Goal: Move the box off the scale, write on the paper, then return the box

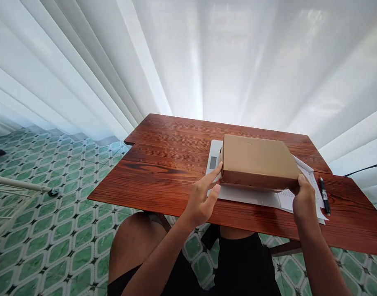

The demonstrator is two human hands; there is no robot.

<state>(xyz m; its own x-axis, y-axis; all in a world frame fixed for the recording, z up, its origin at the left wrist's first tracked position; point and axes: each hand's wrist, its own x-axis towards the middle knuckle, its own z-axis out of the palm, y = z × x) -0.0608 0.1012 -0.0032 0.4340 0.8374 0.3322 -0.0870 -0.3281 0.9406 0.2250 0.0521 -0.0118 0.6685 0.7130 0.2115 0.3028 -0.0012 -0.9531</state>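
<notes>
A brown cardboard box (pixel 257 161) sat on a white scale (pixel 237 193) on the wooden counter (pixel 163 164). The left hand (pixel 202 197) touched its near left corner with open fingers; the right hand (pixel 304 197) gripped its near right corner. A pen (pixel 324 195) lay on paper (pixel 302 197) beside it.

A home room: white curtains (pixel 207 53), green patterned floor tiles (pixel 52 230), a wooden table (pixel 163 164).

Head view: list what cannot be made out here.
- Scale display: too small to read; the cardboard box covers most of the platform.
- Paper writing: too small, partly under the box.
- Right hand fingers: hidden behind the box corner.
- Left hand: whether it touches the box is unclear.
- Pen markings: too small.
</notes>
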